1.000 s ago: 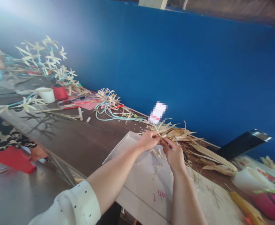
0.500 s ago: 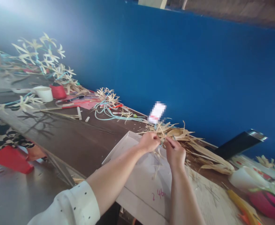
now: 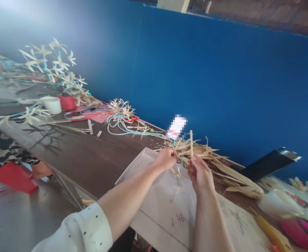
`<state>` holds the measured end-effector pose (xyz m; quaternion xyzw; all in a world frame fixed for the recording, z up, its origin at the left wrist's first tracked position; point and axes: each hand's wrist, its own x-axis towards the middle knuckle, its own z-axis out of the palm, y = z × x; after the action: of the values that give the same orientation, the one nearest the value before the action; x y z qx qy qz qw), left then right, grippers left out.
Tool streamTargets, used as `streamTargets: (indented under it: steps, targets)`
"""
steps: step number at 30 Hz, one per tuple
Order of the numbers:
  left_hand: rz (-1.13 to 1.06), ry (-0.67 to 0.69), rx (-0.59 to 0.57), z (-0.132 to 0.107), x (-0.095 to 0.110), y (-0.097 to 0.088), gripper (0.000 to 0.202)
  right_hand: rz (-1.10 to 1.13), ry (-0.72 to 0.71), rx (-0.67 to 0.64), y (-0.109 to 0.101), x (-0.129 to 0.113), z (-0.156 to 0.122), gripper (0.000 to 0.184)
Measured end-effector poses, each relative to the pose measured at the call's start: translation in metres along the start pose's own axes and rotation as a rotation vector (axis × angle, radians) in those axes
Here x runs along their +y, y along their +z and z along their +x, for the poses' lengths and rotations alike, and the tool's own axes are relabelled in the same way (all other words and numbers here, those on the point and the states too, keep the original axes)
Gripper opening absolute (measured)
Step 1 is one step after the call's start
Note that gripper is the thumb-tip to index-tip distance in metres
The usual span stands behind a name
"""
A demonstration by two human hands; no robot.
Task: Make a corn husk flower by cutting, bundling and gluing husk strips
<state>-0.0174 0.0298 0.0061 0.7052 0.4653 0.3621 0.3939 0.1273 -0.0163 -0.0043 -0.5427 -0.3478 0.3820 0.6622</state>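
Observation:
My right hand (image 3: 201, 174) pinches a thin pale stick (image 3: 191, 142) that stands nearly upright above the fingertips. Just left of it, my left hand (image 3: 166, 159) has its fingers curled together in a pinch; whatever they grip is too small to make out. Both hands are over the far end of a shallow cardboard tray (image 3: 166, 206) marked with pink handwriting. Small pale scraps (image 3: 177, 174) lie in the tray below the hands. Directly behind them is a heap of dry corn husks (image 3: 205, 150).
Along the blue wall (image 3: 222, 80) lie husk flowers on blue stems (image 3: 119, 108), a white cup (image 3: 51, 105) and a red thread spool (image 3: 67, 102). On the right are a black cylinder (image 3: 268, 164), a white roll (image 3: 276, 203), a yellow-handled tool (image 3: 272, 232) and a pink pouch (image 3: 301, 229).
My right hand has moved slightly right, away from the left, and turned. The stick, formerly slanting left between the hands, now points upward. My left hand has barely moved.

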Motion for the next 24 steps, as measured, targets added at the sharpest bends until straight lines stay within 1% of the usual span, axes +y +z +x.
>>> streamTargets:
  steps: [2,3,5,7,9,12,13,14,16,18,21,24]
  targets:
    - [0.001,0.027,-0.009,-0.001,0.001,-0.001,0.023,-0.014,0.076,-0.142,0.005,-0.001,-0.005,0.052]
    - [0.002,0.051,-0.012,-0.001,0.002,-0.001,0.023,-0.035,0.094,-0.193,0.007,0.000,-0.006,0.050]
    - [0.007,0.095,-0.019,-0.001,0.001,0.001,0.024,-0.094,0.087,-0.244,0.011,0.002,-0.008,0.047]
    - [0.010,0.118,-0.023,0.000,0.000,0.002,0.025,-0.175,0.049,-0.215,0.012,0.005,-0.007,0.046]
    - [0.013,0.111,-0.015,0.000,-0.001,0.004,0.025,-0.280,-0.023,-0.148,0.010,0.006,-0.004,0.047]
    - [0.027,0.072,0.002,0.000,-0.001,0.004,0.021,-0.462,-0.200,-0.041,0.000,0.005,0.003,0.041]
    - [0.028,0.062,0.006,0.000,-0.001,0.003,0.020,-0.495,-0.242,0.006,-0.005,0.004,0.005,0.039]
    - [0.025,0.054,0.009,0.000,-0.001,0.003,0.020,-0.494,-0.252,0.055,-0.009,0.002,0.007,0.039]
    - [0.014,0.042,0.021,0.001,0.000,0.001,0.021,-0.390,-0.183,0.128,-0.015,-0.001,0.008,0.043]
    - [0.007,0.035,0.026,0.003,-0.001,0.001,0.024,-0.246,-0.073,0.133,-0.014,-0.003,0.006,0.050]
    - [-0.008,0.077,0.006,0.004,-0.001,0.001,0.031,-0.143,0.040,0.026,-0.002,-0.002,0.001,0.052]
    - [-0.045,0.094,-0.061,0.002,-0.002,0.002,0.037,-0.130,0.062,-0.079,0.007,0.001,-0.003,0.048]
